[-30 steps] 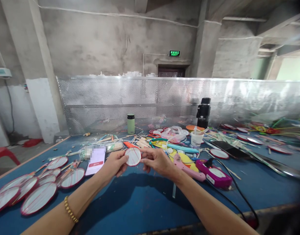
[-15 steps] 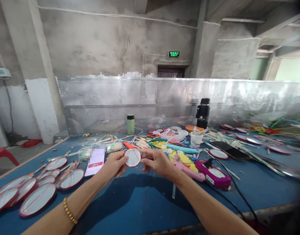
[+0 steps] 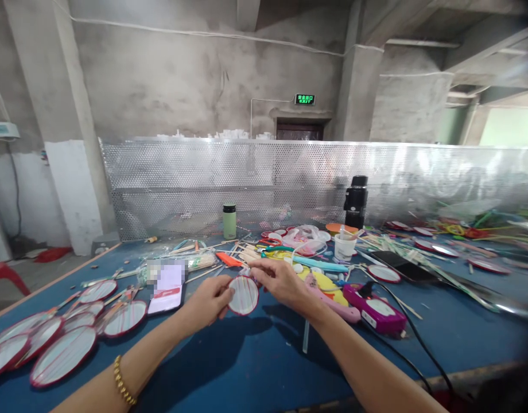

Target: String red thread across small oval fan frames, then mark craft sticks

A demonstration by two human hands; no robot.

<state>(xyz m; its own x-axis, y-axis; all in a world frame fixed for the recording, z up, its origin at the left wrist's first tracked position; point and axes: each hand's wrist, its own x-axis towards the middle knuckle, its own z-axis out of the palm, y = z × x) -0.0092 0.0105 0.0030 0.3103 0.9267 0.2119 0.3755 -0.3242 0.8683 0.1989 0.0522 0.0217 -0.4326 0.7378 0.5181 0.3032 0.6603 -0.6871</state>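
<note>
Red-rimmed disc (image 3: 243, 296): my left hand (image 3: 210, 299) pinches its edge, seemingly to bare the face; half-curled right hand (image 3: 283, 283) beside it, grip I can't tell.

At twelve o'clock, a rough grey concrete wall (image 3: 169, 80) is rising behind a silvery perforated-metal partition (image 3: 195, 166). Toward one, a rectangular green-lit exit sign (image 3: 305, 100) is glowing above a dark doorway (image 3: 299, 132). At ten, a square grey pillar (image 3: 55, 109) with a white lower part is standing; toward nine, a red plastic stool (image 3: 3, 271) is resting on the grey floor (image 3: 44, 271).
</note>
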